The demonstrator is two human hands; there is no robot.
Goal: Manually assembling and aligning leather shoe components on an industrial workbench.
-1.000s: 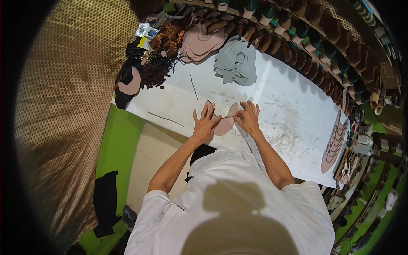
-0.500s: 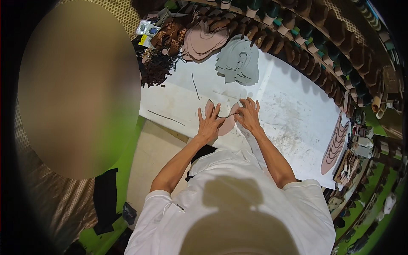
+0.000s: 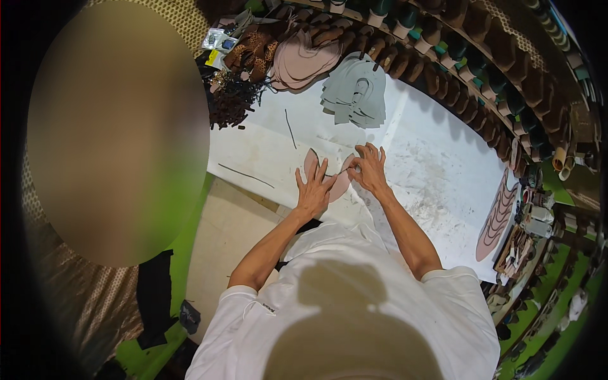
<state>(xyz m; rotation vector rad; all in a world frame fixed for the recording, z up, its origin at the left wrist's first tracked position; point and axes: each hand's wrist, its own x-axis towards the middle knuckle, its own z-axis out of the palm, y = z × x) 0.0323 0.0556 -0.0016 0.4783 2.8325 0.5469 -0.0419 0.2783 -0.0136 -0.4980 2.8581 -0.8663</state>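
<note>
"Where's the pink piece (image 3: 340,190)?"

"Flat on the table (image 3: 430,161), close to the near edge, between the left hand (image 3: 311,193) and the right hand (image 3: 372,172)."

"How does each hand grip?"

"The left presses down on the piece with its fingers spread. The right pinches the end of a dark strip (image 3: 344,171) between thumb and forefinger, its other fingers raised. The strip runs along the piece's notched edge, partly hidden by the left hand."

"What differs from a second ago?"

"The left hand has shifted a little to the right and toward the near edge, so less strip shows between the hands. The right hand has hardly moved, and its pinch looks the same."

"And the rest of the table?"

"Two loose strips (image 3: 246,175) lie as before, one by the near edge on the left, the other farther in. The grey stack (image 3: 354,95), the pink stack (image 3: 305,60) and the dark pile (image 3: 229,111) keep their places toward the far edge, as does the pink row (image 3: 497,218) at the right edge."

"Anything covered?"

"A blurred patch (image 3: 117,133) hides the left corner, where a second ago black and pink pieces showed."
</note>
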